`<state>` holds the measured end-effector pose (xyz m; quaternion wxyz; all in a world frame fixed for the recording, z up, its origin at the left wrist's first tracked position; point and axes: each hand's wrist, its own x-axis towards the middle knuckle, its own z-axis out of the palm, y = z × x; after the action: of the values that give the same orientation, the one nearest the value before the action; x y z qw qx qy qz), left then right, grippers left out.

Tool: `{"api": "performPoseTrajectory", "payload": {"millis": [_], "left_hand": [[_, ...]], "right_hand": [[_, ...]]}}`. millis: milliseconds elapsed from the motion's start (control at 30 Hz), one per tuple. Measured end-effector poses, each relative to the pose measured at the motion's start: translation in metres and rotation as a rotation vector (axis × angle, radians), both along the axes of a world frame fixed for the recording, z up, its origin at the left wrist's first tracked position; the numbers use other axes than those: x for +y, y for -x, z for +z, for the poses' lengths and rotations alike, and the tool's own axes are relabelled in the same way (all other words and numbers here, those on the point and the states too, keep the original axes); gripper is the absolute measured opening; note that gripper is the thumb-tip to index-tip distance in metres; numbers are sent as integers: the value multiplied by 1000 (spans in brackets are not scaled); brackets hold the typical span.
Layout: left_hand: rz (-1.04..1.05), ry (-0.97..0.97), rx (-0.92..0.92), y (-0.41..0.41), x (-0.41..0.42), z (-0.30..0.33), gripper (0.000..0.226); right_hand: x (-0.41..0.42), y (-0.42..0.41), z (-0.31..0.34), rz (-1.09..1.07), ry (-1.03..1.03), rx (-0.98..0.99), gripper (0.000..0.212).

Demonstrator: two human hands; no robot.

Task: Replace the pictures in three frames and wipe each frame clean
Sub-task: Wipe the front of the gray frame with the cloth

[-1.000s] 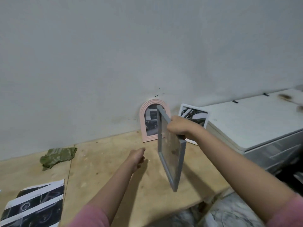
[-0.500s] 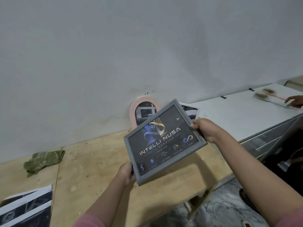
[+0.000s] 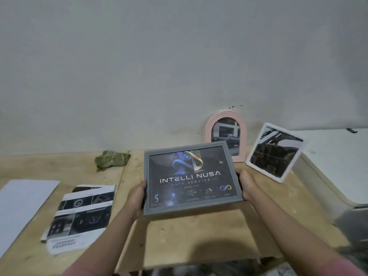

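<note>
A grey rectangular frame (image 3: 191,177) with a dark "Intelli Nusa" picture faces me, held above the wooden table (image 3: 199,236). My left hand (image 3: 136,198) grips its left edge and my right hand (image 3: 247,184) grips its right edge. Behind it a pink arched frame (image 3: 226,134) with a car photo leans on the wall. A white square frame (image 3: 275,152) leans to its right. A green cloth (image 3: 111,159) lies crumpled at the back left of the table.
Printed picture sheets (image 3: 81,212) and a blank white sheet (image 3: 22,204) lie on the table's left. A white cabinet (image 3: 336,162) stands at the right. The grey wall (image 3: 179,66) runs close behind the table.
The grey frame turned from edge-on to facing me and levelled out. My left hand came up and took its left edge. The view swung left, showing the sheets.
</note>
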<state>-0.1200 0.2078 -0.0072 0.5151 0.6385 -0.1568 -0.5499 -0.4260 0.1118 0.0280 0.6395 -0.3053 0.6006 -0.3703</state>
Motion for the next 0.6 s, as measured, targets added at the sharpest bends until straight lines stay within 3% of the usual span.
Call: {"api": "performPoseTrajectory", "payload": {"millis": [233, 367, 500, 600], "left_hand": [[218, -20, -88, -34, 13, 10, 45], [357, -93, -163, -68, 17, -5, 58], [518, -94, -173, -87, 34, 7, 42], [596, -142, -222, -103, 56, 9, 43]], "right_hand": [[-53, -63, -35, 159, -43, -51, 39], [-65, -101, -33, 215, -51, -61, 29], [-75, -156, -36, 343, -64, -47, 30], [-76, -195, -40, 443, -64, -42, 28]]}}
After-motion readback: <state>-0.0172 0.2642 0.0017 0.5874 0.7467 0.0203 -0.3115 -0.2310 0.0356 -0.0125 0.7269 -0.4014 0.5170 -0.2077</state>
